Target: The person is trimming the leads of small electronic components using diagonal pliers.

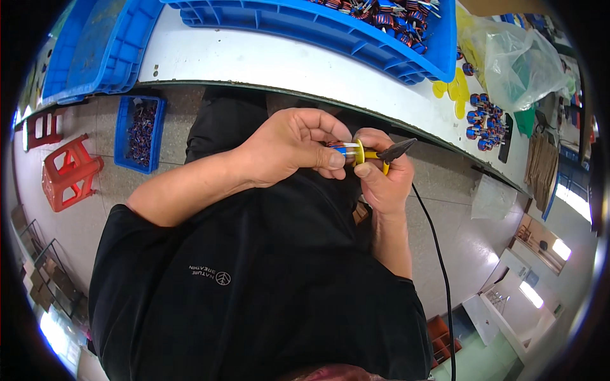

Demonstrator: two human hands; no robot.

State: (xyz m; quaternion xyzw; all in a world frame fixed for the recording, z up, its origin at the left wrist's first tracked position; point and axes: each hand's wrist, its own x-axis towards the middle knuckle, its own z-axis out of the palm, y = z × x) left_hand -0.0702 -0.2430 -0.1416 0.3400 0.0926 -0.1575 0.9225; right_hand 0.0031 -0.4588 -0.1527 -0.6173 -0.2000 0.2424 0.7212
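Between the thumb and fingers of my left hand [289,143] is a small wire-wound coil [337,147] with a blue body, copper windings and silvery leads pointing right. My right hand [393,181] pinches a thin yellow disc [360,152] edge-on at the tips of those leads. Whether the leads pass through the disc cannot be made out. Pliers [395,150] with yellow handles and dark jaws also lie in my right hand, the jaws pointing up and right. Both hands are closed, close together above my lap, in front of the table edge.
A blue crate [305,28] full of similar coils stands on the white table [254,60], with another blue crate [95,51] at left. Yellow discs [459,92], grouped coils [486,124] and a clear plastic bag [518,63] lie right. A blue bin [155,143] and red stool [71,171] stand on the floor.
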